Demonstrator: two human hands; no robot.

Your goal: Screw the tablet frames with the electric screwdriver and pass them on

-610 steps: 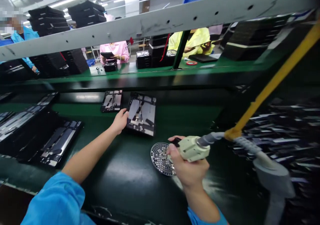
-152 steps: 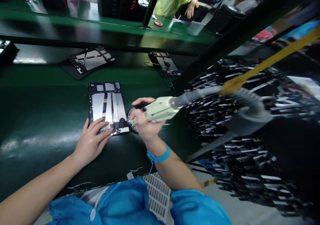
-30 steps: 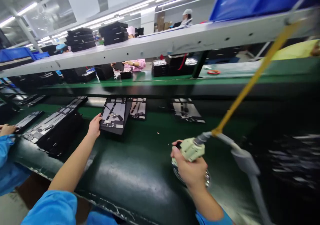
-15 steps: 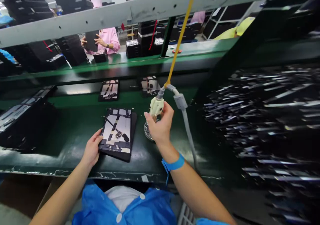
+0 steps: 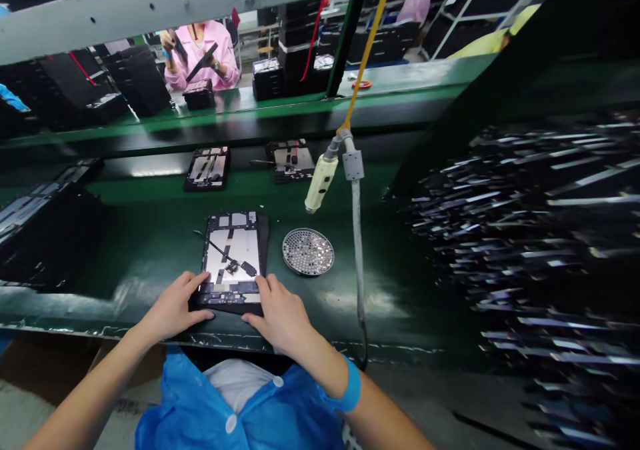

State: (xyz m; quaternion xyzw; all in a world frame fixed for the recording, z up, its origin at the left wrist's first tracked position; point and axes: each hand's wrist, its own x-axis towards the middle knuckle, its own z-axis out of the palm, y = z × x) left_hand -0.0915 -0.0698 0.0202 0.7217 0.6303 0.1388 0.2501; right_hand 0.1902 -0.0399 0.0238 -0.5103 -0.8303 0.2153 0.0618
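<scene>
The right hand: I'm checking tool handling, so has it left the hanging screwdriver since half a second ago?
Yes. The right hand has dropped the screwdriver and moved down-left past the round screw dish onto the tablet.

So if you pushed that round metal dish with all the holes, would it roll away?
Probably not: the round perforated dish lies flat on the green belt, so it would likely slide. It looks thin, so probably light. The small bits in it might rattle or spill if tipped.
</scene>
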